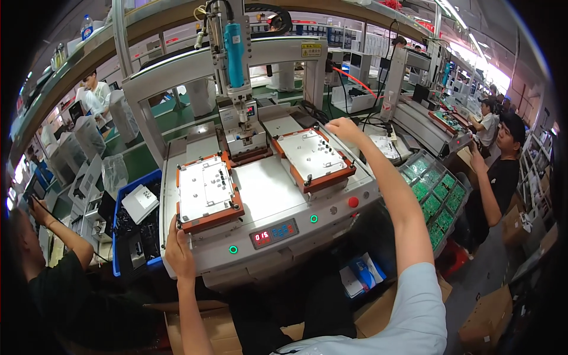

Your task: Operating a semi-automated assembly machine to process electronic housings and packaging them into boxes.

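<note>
My left hand [179, 253] is at the near left corner of the left orange-red fixture [231, 214], with its fingers stretched upward along that edge. A white panel [204, 183] with small dark and metal parts lies in this fixture. My right arm reaches across to the far right corner of the right fixture [324, 182], which holds a similar white panel [307, 155]. My right hand [345, 129] is closed there, fingers curled; what they hold, if anything, is hidden. Between the fixtures, behind them, stands a screwdriving head with a blue electric screwdriver [234, 56].
The machine's front bears a lit display [273, 234], two green-ringed buttons [233, 249] and a red knob [354, 202]. A blue bin [118, 236] of black parts stands left. Green circuit boards [435, 204] lie in a clear tray at right. Co-workers sit on both sides.
</note>
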A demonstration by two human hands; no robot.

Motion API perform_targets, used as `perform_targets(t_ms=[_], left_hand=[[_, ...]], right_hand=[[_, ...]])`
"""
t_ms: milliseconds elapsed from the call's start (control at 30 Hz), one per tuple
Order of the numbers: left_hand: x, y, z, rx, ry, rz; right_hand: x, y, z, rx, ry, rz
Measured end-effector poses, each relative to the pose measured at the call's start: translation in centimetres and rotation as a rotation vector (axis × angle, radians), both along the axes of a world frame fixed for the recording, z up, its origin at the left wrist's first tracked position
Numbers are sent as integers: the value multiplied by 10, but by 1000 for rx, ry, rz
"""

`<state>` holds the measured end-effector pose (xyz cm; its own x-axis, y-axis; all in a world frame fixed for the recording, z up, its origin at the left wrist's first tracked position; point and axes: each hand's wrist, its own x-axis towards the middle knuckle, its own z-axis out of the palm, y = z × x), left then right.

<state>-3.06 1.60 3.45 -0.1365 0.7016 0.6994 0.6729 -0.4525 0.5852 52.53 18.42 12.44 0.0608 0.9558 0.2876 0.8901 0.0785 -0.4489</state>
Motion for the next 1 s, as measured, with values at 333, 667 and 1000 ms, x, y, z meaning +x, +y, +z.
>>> perform_targets(t_ms=[333,667,1000], left_hand=[[3,-2,2,-49,-4,36],[1,1,-3,-80,-32,28],[-4,3,-7,-93,-29,0]], right_hand=[[2,24,-35,-140,769,379],[2,39,-28,-185,744,419],[-6,-49,-40,190,716,75]])
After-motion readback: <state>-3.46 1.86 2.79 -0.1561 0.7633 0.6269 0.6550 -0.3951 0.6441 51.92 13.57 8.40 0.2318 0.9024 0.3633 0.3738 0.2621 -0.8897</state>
